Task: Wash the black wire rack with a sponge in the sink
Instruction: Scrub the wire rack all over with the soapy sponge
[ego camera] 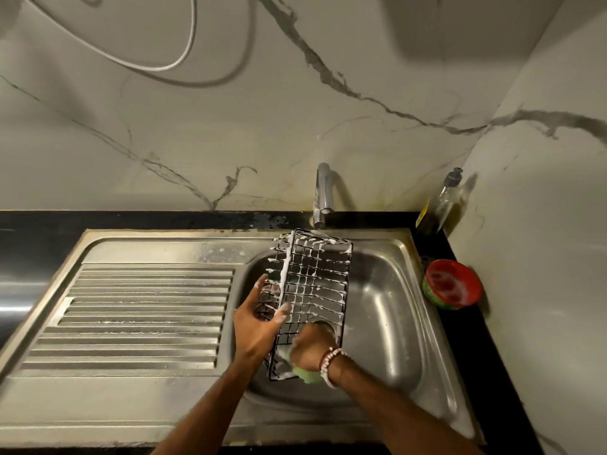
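Observation:
The black wire rack (315,284), streaked with white foam, stands tilted lengthwise in the steel sink (391,310), its far end under the tap. My left hand (259,323) grips the rack's left side, thumb over the upper wires. My right hand (312,348), with a bead bracelet on the wrist, holds a green sponge (307,374) against the rack's near end. Most of the sponge is hidden under my fingers.
A chrome tap (323,195) rises behind the basin. The ribbed drainboard (141,316) lies to the left. A soap bottle (438,205) stands in the back right corner, and a red-and-green bowl (451,284) sits on the black counter beside the sink.

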